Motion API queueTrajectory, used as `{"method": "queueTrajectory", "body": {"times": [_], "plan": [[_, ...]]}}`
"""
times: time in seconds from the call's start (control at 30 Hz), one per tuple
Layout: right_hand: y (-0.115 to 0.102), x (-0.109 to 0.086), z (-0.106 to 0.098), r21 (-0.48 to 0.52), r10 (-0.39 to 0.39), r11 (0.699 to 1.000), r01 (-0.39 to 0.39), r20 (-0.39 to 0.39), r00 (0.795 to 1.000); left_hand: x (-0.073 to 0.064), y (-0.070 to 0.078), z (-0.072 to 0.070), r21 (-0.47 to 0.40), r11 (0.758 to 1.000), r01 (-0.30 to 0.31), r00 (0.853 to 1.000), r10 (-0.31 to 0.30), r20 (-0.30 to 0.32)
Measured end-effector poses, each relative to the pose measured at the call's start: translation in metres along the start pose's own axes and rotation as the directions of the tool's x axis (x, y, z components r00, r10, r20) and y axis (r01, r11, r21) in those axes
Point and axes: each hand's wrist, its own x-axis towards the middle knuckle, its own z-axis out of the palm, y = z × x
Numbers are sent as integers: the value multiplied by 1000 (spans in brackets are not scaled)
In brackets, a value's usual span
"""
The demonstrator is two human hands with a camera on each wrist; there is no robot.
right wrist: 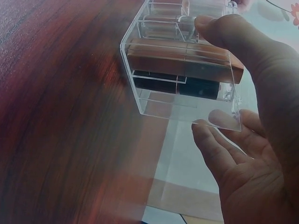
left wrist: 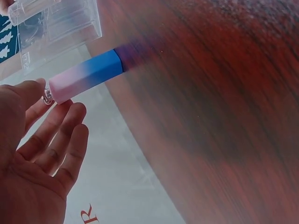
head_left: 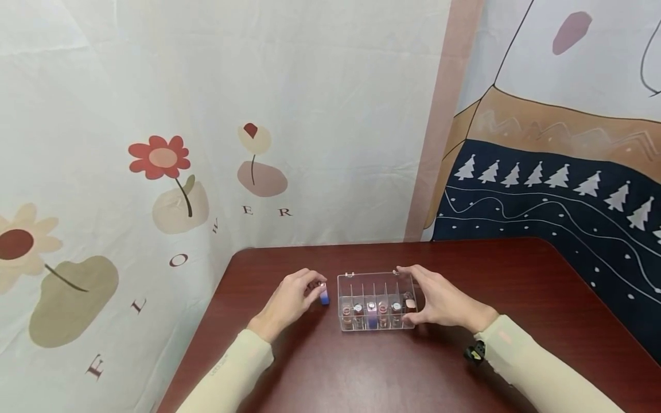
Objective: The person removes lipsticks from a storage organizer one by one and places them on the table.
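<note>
My left hand [head_left: 290,295] pinches a square-sided pink-to-blue tube [left wrist: 86,76] by its shiny tip [left wrist: 47,96], blue end down, left of the clear rectangular plastic box [head_left: 356,285], probably to leave its base free; my right hand [head_left: 440,297] grips the box's right end, likely steadying it. One tube held, six assorted tubes [head_left: 372,318] along the front row.

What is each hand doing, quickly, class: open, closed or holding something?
Left hand: holding the pink-and-blue tube, pinched at its pink end.
Right hand: holding the clear divided box at one end.
</note>
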Motion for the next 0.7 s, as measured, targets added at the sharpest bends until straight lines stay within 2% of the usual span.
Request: {"method": "queueTrajectory", "body": {"times": [0.4,0.7], "plan": [[3,-4,2,39,7,999,-7,6,1000,-2,4,-6,51,998,49,998,-47,-29],[3,-2,2,67,30,997,-31,17,999,12,16,-10,70,997,-15,993,22,-112]]}}
